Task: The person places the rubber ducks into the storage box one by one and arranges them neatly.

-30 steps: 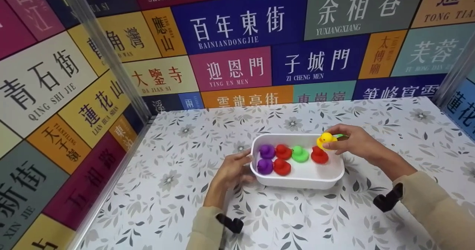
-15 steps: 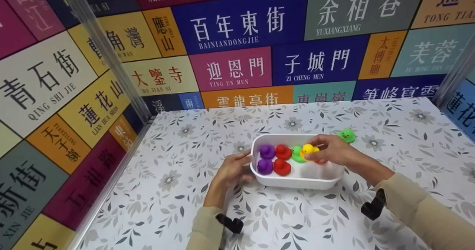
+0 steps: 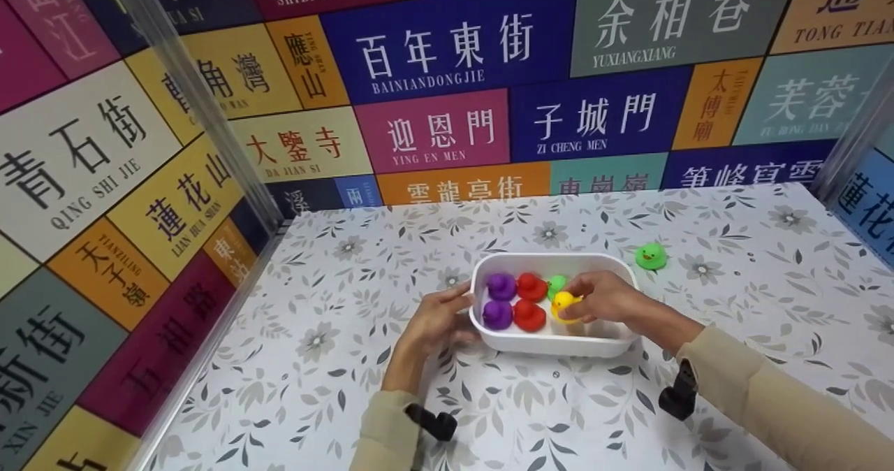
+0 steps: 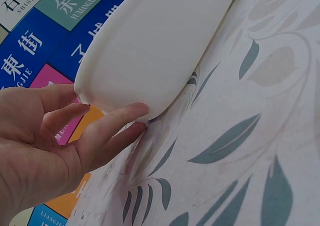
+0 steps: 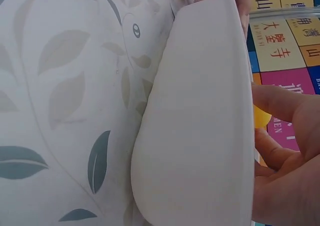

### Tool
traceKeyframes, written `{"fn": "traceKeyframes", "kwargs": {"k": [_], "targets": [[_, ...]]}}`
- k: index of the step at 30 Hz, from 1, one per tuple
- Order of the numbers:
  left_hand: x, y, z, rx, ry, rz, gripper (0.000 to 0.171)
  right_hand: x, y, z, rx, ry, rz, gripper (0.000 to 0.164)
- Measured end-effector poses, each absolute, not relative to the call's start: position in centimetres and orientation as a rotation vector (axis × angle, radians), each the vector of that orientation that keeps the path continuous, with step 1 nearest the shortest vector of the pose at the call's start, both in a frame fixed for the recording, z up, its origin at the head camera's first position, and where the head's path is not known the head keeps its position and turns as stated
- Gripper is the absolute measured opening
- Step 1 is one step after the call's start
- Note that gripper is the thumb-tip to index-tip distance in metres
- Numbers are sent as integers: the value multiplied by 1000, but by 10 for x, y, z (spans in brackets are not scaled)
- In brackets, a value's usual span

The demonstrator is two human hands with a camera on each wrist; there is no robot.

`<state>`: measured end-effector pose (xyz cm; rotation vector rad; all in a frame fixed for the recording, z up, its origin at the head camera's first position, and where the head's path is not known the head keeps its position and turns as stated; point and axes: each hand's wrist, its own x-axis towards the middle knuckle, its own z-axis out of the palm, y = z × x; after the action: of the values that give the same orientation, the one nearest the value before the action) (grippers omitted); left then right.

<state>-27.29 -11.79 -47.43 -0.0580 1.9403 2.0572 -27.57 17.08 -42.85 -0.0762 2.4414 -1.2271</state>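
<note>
In the head view my right hand (image 3: 611, 298) pinches a yellow rubber duck (image 3: 563, 304) between thumb and fingers, inside the white tub (image 3: 559, 346). Two purple ducks (image 3: 500, 287) are at the tub's left end, with two red ducks (image 3: 531, 315) beside them. A green duck (image 3: 557, 286) sits partly behind the yellow one. My right hand hides the tub's right part. The left hand (image 3: 436, 319) rests its fingers against the tub's left end; the left wrist view shows the loosely extended fingertips (image 4: 140, 110) touching its outer wall (image 4: 150, 51). In the right wrist view the tub wall mostly hides the yellow duck.
Another green duck (image 3: 651, 256) stands on the table behind the tub's right end. A leaf-patterned cloth (image 3: 335, 387) covers the table. Behind it rises a wall of coloured sign panels (image 3: 447, 52), and a clear upright edge (image 3: 209, 107) runs up at the left.
My right hand has carried the yellow duck left and down from the tub's right rim into its middle, uncovering the green duck on the table. The left hand has stayed at the tub's end.
</note>
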Motion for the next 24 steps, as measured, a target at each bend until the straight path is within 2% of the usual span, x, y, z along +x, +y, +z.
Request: {"fn": "traceKeyframes", "kwargs": {"k": [15,24], "targets": [[-273,-118,-475,-48,1896,2071,50,-271,163,-440,40,2414,-1235,46],[-272,-118,-474,-62,1900,2082,49,-273,177,-424,-64,2368,-1237,55]]}}
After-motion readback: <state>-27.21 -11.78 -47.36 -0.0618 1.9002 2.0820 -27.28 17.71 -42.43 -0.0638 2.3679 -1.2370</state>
